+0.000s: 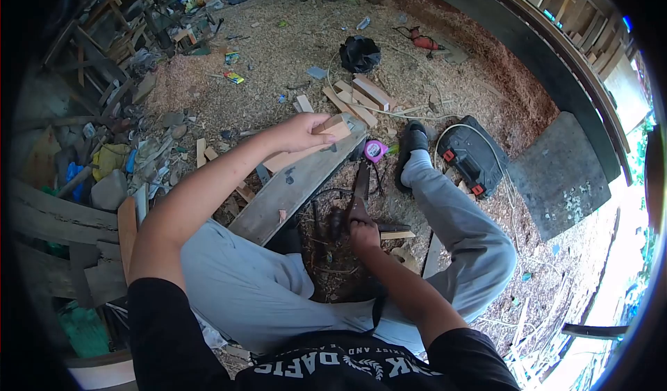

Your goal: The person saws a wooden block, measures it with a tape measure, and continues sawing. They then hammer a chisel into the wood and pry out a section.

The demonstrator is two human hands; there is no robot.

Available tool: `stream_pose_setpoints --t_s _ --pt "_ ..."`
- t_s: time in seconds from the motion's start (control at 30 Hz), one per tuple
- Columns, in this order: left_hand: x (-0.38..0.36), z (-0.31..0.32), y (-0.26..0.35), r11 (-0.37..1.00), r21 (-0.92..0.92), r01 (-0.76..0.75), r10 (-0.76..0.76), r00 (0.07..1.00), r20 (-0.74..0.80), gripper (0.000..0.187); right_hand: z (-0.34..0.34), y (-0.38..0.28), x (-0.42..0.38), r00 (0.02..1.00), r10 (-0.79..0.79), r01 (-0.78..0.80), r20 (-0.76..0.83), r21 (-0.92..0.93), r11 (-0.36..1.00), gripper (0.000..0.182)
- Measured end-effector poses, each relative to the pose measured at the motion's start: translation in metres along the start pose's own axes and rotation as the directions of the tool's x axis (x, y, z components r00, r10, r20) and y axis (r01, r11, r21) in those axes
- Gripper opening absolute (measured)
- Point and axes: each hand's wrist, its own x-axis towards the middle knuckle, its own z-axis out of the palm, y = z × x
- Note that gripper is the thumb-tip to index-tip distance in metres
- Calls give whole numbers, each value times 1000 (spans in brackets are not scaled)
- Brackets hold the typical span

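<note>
At the left of the frame, beside the counter, short pale wooden offcuts (201,153) lie on the shaving-strewn ground (267,57), so some wood seems to have been cut already. The counter (281,194), a long, weathered grey plank, slants through the centre. The pale brown squared wooden piece (292,157) is at its upper part, and the person's left grip (306,132) is closed around the middle of it, thumb on one side and fingers on the other. Because the hand covers that middle, it is unclear whether this is one length or two held together.

Just above centre, several light wooden blocks (373,92) lie together beyond the counter's far end; they look already cut to short lengths, though whether they are finished cannot be told. Right of the counter, a bright pink, round-cornered tape measure (375,151) lies near its edge. Below that, the right grip (365,237) is wrapped around the handle of a dark, brownish handsaw (361,182), its blade pointing towards the top of the frame, apart from the held wood. No cut appears to be under way, and any work left on this piece cannot be judged from the visible surfaces. Farther right, a black plastic case with red latches (474,156) rests on the ground. How many pieces remain is not shown.
</note>
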Motion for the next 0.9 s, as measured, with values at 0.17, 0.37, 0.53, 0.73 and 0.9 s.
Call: stream_pose_setpoints --t_s 0.17,0.37,0.53,0.73,0.9 --pt "15 6 -74 741 644 -189 373 914 -160 43 -90 5 -10 993 120 -114 -10 224 968 39" --pt "21 28 -110 881 428 205 -60 943 -328 46 -199 23 -40 794 607 -175 9 961 215 25" --pt "27 50 -127 886 399 235 1 861 -508 41 -191 2 -66 712 688 134 -141 989 65 18" --pt "48 61 -142 907 413 87 134 868 -478 36 -190 3 -51 753 657 64 -38 998 -16 17" --pt "56 66 -145 853 509 110 186 849 -495 38 -185 11 -33 758 608 166 -236 971 171 25"
